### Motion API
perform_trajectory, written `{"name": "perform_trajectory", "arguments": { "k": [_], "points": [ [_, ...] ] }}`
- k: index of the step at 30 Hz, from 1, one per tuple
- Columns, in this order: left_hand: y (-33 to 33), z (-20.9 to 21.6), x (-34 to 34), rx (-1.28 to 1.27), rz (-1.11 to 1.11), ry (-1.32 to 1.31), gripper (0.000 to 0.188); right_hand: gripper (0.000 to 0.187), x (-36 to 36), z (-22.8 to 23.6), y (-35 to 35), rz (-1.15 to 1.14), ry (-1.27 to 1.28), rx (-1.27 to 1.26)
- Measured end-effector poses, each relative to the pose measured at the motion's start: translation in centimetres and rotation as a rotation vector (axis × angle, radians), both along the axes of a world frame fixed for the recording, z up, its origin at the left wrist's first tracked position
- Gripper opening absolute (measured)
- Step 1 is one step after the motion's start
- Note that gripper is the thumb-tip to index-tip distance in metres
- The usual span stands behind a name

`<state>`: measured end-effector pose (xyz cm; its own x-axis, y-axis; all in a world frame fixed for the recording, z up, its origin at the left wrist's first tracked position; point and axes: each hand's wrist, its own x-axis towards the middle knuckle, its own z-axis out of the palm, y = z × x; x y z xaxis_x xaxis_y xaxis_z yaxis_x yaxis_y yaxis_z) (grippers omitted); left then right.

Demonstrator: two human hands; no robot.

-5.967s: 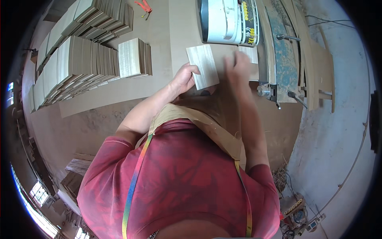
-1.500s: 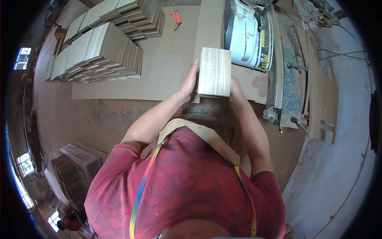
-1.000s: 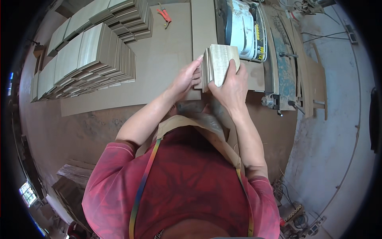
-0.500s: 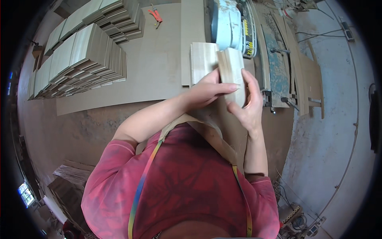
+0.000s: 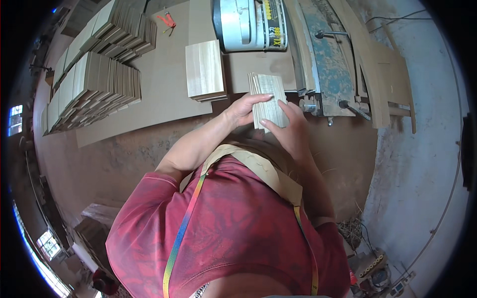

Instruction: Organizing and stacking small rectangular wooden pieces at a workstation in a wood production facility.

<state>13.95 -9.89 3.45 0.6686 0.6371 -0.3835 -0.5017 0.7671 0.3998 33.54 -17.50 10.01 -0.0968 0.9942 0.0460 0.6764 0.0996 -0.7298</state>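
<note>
Risks first, big to small: on the worktop [image 5: 171,74], the far row of boards [image 5: 126,30] and near row of boards [image 5: 109,79] sit with ragged, uneven edges, so a bump could probably send some sliding. White pail [image 5: 238,25] stands just behind the work area; a swung board might catch it. Short stack [image 5: 204,69] is close to the front edge, left of the pail; a stray left forearm could shove it over. Board bundle [image 5: 269,88] is up in the hands at the worktop's front edge, in front of the pail; pieces are slightly fanned at the left side, so a loosened squeeze could let thin ones slip to the floor [image 5: 343,164]. Left hand [image 5: 243,108] grips the bundle's left side, thumb across the top face; right hand [image 5: 294,130] grips its lower right, thumb and finger on the face. Fingers underneath: can't tell. Counts, large to small: one worktop, two long rows (boards too many and overlapped to count), one blue-painted machine [image 5: 323,64] at right, one pail, one short stack, one held bundle (several boards, exact number unclear), two hands, one pair of red-handled pliers [image 5: 168,20].
</note>
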Motion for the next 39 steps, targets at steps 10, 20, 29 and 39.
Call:
{"name": "perform_trajectory", "arguments": {
  "k": [10,20,29,39],
  "points": [
    [0.2,-1.2,-3.5,-0.237,0.03,-0.068,0.053,0.054,1.7,-4.7,3.2,-0.164,-0.013,0.273],
    [-1.3,-5.0,-7.1,-0.136,-0.12,-0.072,0.056,0.044,-3.6,-10.3,10.9,-0.169,-0.798,0.31],
    [-1.8,-8.7,-8.5,-0.132,-0.166,0.112,0.034,0.039,-3.3,-11.4,11.0,-0.166,-0.848,0.358],
    [-2.3,-4.7,-6.5,-0.138,-0.058,0.174,0.044,0.035,-3.9,-12.8,19.7,-0.166,-0.881,0.459]
  ]
}}
